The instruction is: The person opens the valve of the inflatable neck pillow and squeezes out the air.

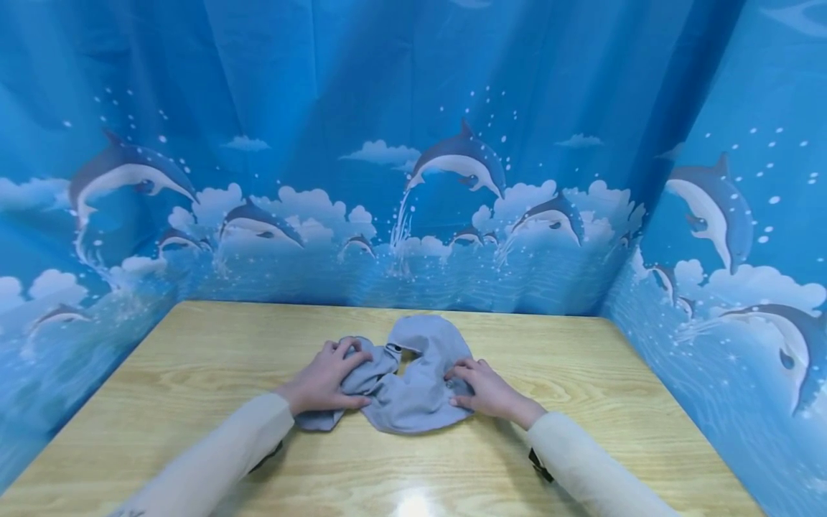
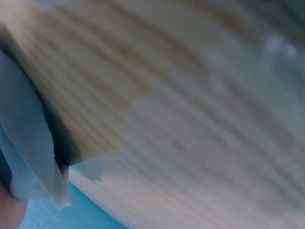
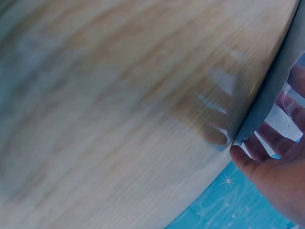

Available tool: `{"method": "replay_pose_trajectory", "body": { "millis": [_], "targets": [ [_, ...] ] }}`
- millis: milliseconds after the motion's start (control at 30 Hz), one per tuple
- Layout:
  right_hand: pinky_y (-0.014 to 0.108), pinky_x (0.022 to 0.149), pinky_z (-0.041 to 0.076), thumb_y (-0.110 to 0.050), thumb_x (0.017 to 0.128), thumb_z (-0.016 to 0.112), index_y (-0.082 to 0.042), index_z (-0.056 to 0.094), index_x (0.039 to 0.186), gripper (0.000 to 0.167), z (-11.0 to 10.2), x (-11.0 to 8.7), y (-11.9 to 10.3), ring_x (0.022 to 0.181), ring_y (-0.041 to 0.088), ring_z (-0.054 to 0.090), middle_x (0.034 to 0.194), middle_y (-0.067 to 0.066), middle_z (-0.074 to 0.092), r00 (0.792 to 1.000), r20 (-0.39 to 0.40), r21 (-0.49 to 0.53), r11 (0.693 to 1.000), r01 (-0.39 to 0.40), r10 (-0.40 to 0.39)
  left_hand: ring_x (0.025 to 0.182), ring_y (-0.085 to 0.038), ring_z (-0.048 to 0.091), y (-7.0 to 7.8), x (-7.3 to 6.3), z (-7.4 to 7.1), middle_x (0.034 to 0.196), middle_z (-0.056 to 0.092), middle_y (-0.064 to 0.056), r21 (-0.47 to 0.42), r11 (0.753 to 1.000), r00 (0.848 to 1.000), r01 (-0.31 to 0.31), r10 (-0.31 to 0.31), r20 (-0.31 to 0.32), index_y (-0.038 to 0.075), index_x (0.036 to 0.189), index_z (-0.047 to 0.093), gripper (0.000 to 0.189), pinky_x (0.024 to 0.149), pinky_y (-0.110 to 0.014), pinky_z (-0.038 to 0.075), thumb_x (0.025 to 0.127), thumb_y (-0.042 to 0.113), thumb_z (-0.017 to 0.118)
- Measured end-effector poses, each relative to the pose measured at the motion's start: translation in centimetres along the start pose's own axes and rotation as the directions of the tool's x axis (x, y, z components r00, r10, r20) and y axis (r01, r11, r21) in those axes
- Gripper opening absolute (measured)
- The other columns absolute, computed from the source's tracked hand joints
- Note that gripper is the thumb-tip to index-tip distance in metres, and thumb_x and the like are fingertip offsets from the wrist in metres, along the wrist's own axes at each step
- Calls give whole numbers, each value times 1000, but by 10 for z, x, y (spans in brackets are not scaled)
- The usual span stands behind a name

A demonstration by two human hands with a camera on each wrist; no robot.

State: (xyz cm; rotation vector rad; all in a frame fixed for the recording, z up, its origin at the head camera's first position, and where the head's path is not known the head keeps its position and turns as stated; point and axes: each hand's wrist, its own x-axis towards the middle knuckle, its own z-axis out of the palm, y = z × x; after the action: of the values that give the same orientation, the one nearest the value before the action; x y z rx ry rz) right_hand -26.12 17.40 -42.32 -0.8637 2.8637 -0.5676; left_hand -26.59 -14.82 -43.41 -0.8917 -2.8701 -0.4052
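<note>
A crumpled grey-blue cloth item (image 1: pixel 416 402) lies on the wooden table, its wide right part spread in a curve around a small gap. Its exact kind is unclear. My left hand (image 1: pixel 332 377) grips the bunched left part, fingers bent over the top and thumb at the near side. On the right edge, my right hand (image 1: pixel 484 388) holds the fabric between fingers and thumb, beside a small round fitting (image 1: pixel 450 385). The right wrist view shows fingertips of that hand (image 3: pixel 276 157) at the cloth's edge (image 3: pixel 259 107). Only a cloth corner (image 2: pixel 28 138) and a bit of hand appear in the left wrist view.
The light wooden table (image 1: pixel 213 352) has a glare spot near its front edge. Blue curtains (image 1: pixel 362 93) printed with dolphins hang behind it and along the sides. Dark straps show under both pale sleeves (image 1: pixel 213 452).
</note>
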Motion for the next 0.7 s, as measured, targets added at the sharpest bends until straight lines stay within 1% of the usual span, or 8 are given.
{"method": "replay_pose_trajectory", "body": {
  "millis": [67,133,200,300,433,567,700],
  "targets": [
    [48,91,40,-26,83,66,-15,60,114,33,0,0,0,111,33,45,124,12,50,1000,0,3,1000,2,-2,100,-28,41,1,1,1,127,39,-2,16,1000,1000,-1,1,-2,27,131,47,73,78,-41,42,72,68,58],
    [48,90,40,-26,83,66,-15,60,114,33,0,0,0,110,32,45,123,12,50,1000,-2,5,1000,4,-4,102,-31,43,2,1,1,132,38,-3,35,999,1000,-5,5,0,27,132,45,73,80,-43,42,73,68,57],
    [48,90,40,-26,83,66,-14,60,114,34,0,0,0,110,32,45,123,12,50,1000,-2,6,1000,8,-8,107,-35,43,3,1,2,139,35,-5,56,998,1000,-9,8,8,26,134,44,74,84,-46,42,74,68,55],
    [48,90,40,-25,83,66,-14,60,114,34,0,0,-1,109,32,46,123,12,51,1000,-4,7,1000,13,-13,115,-40,42,3,2,3,144,33,-5,81,996,1000,-23,22,17,23,136,41,77,91,-52,39,76,69,52],
    [48,89,40,-25,83,67,-13,60,114,34,-1,-1,-1,109,32,46,122,12,51,1000,-5,4,1000,16,-16,119,-41,40,5,1,2,143,37,-3,74,997,999,-8,6,31,23,138,38,83,96,-55,34,74,75,47],
    [47,88,40,-25,83,67,-12,60,114,35,-1,-1,-1,107,31,46,121,12,51,1000,-6,-5,1000,20,-20,121,-42,38,11,0,0,143,37,-2,48,997,997,56,-59,55,26,141,33,93,98,-56,31,68,82,43],
    [47,89,40,-26,83,67,-12,60,114,35,-2,-1,-2,108,31,46,122,12,51,1000,-4,-11,1000,24,-24,123,-44,37,21,3,-1,143,36,-3,52,986,984,156,-160,80,31,143,29,100,100,-60,26,62,89,37]
  ]
}}
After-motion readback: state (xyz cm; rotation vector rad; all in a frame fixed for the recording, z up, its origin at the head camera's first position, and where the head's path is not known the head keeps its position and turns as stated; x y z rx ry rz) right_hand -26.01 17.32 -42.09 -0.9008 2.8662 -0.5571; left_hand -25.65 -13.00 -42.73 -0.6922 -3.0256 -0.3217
